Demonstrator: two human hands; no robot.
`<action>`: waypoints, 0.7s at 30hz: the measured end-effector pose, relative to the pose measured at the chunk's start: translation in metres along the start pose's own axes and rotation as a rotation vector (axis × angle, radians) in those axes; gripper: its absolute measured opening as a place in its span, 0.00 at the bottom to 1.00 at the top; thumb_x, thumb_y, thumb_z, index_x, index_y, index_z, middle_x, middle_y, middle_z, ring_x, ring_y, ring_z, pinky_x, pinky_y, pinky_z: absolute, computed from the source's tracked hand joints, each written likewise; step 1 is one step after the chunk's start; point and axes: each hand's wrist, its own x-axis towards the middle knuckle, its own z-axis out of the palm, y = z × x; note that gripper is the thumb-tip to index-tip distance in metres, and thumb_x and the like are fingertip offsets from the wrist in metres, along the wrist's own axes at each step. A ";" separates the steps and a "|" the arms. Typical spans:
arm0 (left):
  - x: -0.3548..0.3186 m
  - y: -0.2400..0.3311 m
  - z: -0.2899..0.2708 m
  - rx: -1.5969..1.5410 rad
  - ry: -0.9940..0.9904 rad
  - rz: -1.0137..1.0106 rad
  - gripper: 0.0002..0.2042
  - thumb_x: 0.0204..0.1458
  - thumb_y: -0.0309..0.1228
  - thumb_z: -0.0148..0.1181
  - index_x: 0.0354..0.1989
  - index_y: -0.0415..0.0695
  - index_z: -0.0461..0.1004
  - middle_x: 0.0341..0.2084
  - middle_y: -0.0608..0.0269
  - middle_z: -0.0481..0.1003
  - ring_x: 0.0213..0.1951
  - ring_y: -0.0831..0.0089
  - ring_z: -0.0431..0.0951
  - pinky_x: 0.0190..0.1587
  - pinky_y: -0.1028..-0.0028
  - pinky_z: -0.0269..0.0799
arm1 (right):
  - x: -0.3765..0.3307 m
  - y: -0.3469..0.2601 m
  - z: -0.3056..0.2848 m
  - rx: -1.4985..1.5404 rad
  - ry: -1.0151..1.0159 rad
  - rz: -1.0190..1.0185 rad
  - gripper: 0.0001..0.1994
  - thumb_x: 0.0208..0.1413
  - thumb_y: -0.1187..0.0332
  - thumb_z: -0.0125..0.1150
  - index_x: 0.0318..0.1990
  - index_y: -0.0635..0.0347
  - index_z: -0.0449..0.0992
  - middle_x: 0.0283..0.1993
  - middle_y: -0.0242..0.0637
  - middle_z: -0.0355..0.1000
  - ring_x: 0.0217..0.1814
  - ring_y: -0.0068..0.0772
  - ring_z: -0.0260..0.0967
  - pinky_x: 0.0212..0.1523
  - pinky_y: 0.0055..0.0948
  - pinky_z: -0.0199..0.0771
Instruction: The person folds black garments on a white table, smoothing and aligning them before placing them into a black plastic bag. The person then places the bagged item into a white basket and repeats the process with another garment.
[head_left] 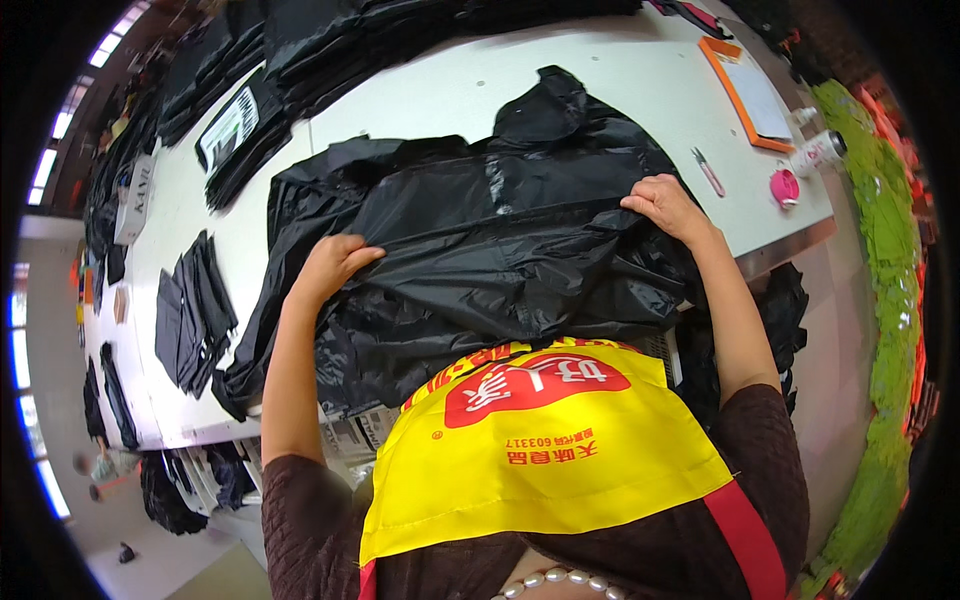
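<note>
We're holding a wide spread of shiny blk fabric [470, 290] w/ both hands, and it's lying across the middle of the white table [640, 75], its near part hanging over the front edge, right by our yellow apron [540, 455]. Our L hand [335, 265] is closing on the cloth at the left, thumb pointing inward along a fold; our R hand [667, 208] is gripping the same fold farther right, fingers curled, knuckles up. Betw. the two, the fold is running roughly straight, w/ creases slanting below it. Beyond the fold a bunched lobe [540, 110] of the same cloth is sticking up toward the far side; we can't tell if it's a hood or a sleeve. Off to the L, a small blk pile [195, 315] is lying apart from the spread cloth. At the back, a big blk stack [360, 45] is sitting near a labeled blk pkg [235, 125]. On the R, snips [708, 172] are lying near a round pink item [784, 187], a white bottle [818, 152] and an orange clipboard [735, 100] w/ paper. Past the table's R end, a green heap [865, 300] is showing.
</note>
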 end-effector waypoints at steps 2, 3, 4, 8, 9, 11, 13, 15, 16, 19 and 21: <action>0.003 -0.003 0.013 0.103 0.144 0.026 0.20 0.47 0.44 0.61 0.19 0.36 0.70 0.17 0.51 0.68 0.24 0.55 0.70 0.28 0.65 0.64 | 0.013 -0.019 -0.009 -0.317 -0.064 0.120 0.13 0.51 0.58 0.57 0.26 0.60 0.73 0.26 0.39 0.68 0.35 0.41 0.67 0.40 0.38 0.62; 0.003 -0.001 0.018 0.117 0.251 0.056 0.19 0.45 0.44 0.62 0.20 0.37 0.71 0.17 0.52 0.69 0.25 0.56 0.72 0.29 0.65 0.65 | 0.017 -0.031 -0.005 -0.446 0.065 0.130 0.12 0.50 0.58 0.59 0.27 0.58 0.74 0.28 0.38 0.69 0.36 0.40 0.67 0.42 0.38 0.61; 0.005 0.005 0.023 0.215 0.453 0.141 0.15 0.42 0.41 0.65 0.24 0.41 0.73 0.20 0.57 0.71 0.28 0.58 0.73 0.31 0.64 0.66 | 0.016 -0.045 -0.002 -0.576 0.191 0.146 0.12 0.48 0.58 0.61 0.28 0.57 0.74 0.29 0.38 0.69 0.37 0.40 0.66 0.43 0.38 0.61; -0.003 0.063 0.061 0.239 0.724 0.419 0.11 0.43 0.33 0.65 0.33 0.42 0.74 0.28 0.60 0.74 0.33 0.60 0.73 0.37 0.66 0.67 | 0.034 -0.115 0.022 -0.315 0.411 -0.164 0.07 0.40 0.68 0.62 0.26 0.55 0.69 0.27 0.34 0.66 0.35 0.37 0.66 0.38 0.34 0.64; -0.006 0.081 0.080 0.130 0.609 0.545 0.11 0.43 0.31 0.65 0.34 0.42 0.75 0.29 0.61 0.74 0.34 0.60 0.73 0.39 0.66 0.67 | 0.036 -0.119 0.039 -0.259 0.392 -0.280 0.06 0.41 0.69 0.60 0.26 0.55 0.69 0.26 0.33 0.66 0.33 0.37 0.66 0.38 0.32 0.64; -0.002 0.111 0.116 -0.141 0.215 0.587 0.15 0.47 0.36 0.62 0.44 0.47 0.74 0.44 0.56 0.72 0.47 0.59 0.71 0.51 0.60 0.64 | 0.032 -0.121 0.075 -0.244 0.173 -0.318 0.16 0.49 0.59 0.59 0.43 0.57 0.72 0.48 0.39 0.69 0.56 0.38 0.62 0.56 0.44 0.58; -0.009 0.098 0.165 0.191 0.074 0.560 0.20 0.51 0.43 0.57 0.53 0.57 0.70 0.59 0.53 0.60 0.61 0.57 0.58 0.60 0.50 0.51 | 0.030 -0.106 0.094 -0.397 -0.073 -0.047 0.33 0.50 0.46 0.56 0.58 0.57 0.63 0.64 0.41 0.55 0.69 0.38 0.46 0.63 0.56 0.43; -0.010 0.085 0.178 0.137 -0.084 0.514 0.19 0.53 0.45 0.52 0.55 0.67 0.68 0.65 0.54 0.49 0.68 0.54 0.41 0.62 0.42 0.38 | 0.036 -0.082 0.107 -0.376 -0.105 0.069 0.42 0.48 0.37 0.52 0.65 0.54 0.53 0.70 0.39 0.44 0.73 0.38 0.37 0.65 0.59 0.34; -0.010 0.084 0.174 0.134 -0.103 0.524 0.18 0.53 0.44 0.53 0.54 0.68 0.69 0.66 0.54 0.48 0.68 0.54 0.40 0.62 0.41 0.37 | 0.035 -0.083 0.107 -0.382 -0.128 0.082 0.43 0.48 0.37 0.51 0.66 0.54 0.52 0.70 0.39 0.44 0.73 0.38 0.36 0.66 0.58 0.33; -0.011 0.088 0.164 0.157 -0.193 0.534 0.17 0.52 0.42 0.55 0.53 0.68 0.70 0.66 0.54 0.45 0.68 0.52 0.38 0.61 0.39 0.36 | 0.033 -0.069 0.109 -0.359 -0.088 0.010 0.39 0.50 0.39 0.51 0.64 0.56 0.56 0.69 0.40 0.48 0.72 0.40 0.39 0.67 0.54 0.35; -0.009 0.094 0.156 0.142 -0.246 0.520 0.17 0.52 0.40 0.56 0.51 0.67 0.72 0.66 0.53 0.45 0.68 0.51 0.40 0.61 0.39 0.37 | 0.033 -0.059 0.104 -0.332 -0.030 -0.048 0.36 0.50 0.42 0.53 0.61 0.57 0.61 0.67 0.42 0.51 0.71 0.42 0.41 0.67 0.52 0.37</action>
